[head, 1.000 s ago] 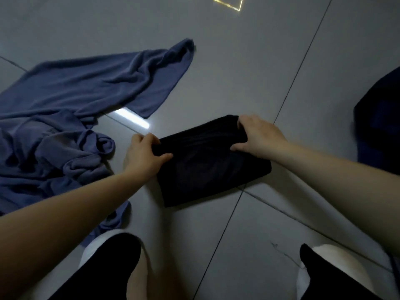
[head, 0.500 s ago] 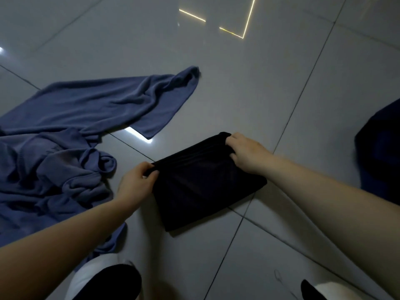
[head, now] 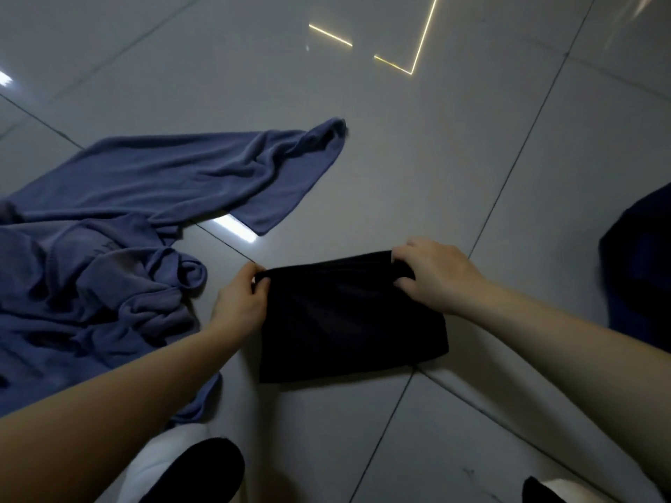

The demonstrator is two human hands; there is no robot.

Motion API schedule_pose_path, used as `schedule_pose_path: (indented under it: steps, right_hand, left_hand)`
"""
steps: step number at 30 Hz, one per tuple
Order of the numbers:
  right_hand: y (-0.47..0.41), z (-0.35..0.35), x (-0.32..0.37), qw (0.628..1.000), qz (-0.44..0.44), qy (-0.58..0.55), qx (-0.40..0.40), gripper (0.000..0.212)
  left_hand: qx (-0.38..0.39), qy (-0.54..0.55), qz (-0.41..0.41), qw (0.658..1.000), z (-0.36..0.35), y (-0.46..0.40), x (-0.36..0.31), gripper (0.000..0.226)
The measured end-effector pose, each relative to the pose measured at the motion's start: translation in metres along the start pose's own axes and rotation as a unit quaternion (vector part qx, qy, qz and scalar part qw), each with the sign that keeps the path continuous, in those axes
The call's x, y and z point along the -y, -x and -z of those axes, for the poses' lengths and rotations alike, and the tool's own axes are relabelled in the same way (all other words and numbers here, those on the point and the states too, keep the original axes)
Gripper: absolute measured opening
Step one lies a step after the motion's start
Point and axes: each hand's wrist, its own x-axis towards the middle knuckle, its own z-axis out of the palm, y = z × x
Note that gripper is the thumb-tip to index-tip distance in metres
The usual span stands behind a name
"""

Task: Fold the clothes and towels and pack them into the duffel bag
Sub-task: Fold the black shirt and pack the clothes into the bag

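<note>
A folded black garment (head: 348, 317) hangs as a dark rectangle just above the grey tiled floor, its lower edge near the tiles. My left hand (head: 241, 303) pinches its upper left corner. My right hand (head: 434, 275) grips the upper right corner, fingers curled over the top edge. A dark navy object (head: 642, 270), possibly the duffel bag, shows at the right edge, mostly cut off.
A crumpled blue towel or garment (head: 120, 241) spreads over the floor at the left, one long end reaching toward the middle. My knees (head: 188, 470) show at the bottom. Glossy tiles (head: 399, 139) with light reflections lie ahead.
Both hands have lifted the black garment by its top corners from lying flat on the floor. The view has tilted upward, showing more floor ahead.
</note>
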Motion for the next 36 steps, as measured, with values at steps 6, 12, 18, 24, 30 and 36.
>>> schedule_pose_path:
  steps: [6, 12, 18, 24, 30, 36]
  right_hand:
    - [-0.030, -0.011, 0.007, 0.993, -0.039, -0.103, -0.040, 0.025]
    - [-0.038, -0.024, 0.002, 0.989, -0.069, -0.128, 0.027, 0.016]
    - [-0.023, -0.021, 0.002, 0.976, -0.154, -0.131, 0.087, 0.035]
    - [-0.001, -0.019, 0.014, 0.989, -0.024, 0.096, -0.109, 0.049]
    - [0.017, -0.036, 0.041, 0.978, 0.184, 0.049, -0.088, 0.066]
    - [0.005, -0.051, 0.055, 0.992, 0.074, 0.012, 0.106, 0.105]
  left_hand:
    - [-0.022, -0.059, 0.028, 0.998, -0.003, -0.003, -0.002, 0.016]
    - [-0.042, -0.069, 0.016, 0.997, -0.001, -0.003, 0.002, 0.011]
    - [-0.036, -0.066, 0.019, 0.997, 0.013, -0.005, -0.001, 0.040]
    - [-0.026, -0.018, 0.013, 0.999, 0.013, 0.007, -0.002, 0.042]
    - [0.054, -0.094, -0.099, 0.989, 0.008, 0.022, 0.005, 0.050]
    - [0.036, -0.031, -0.011, 0.999, 0.006, 0.015, 0.005, 0.037]
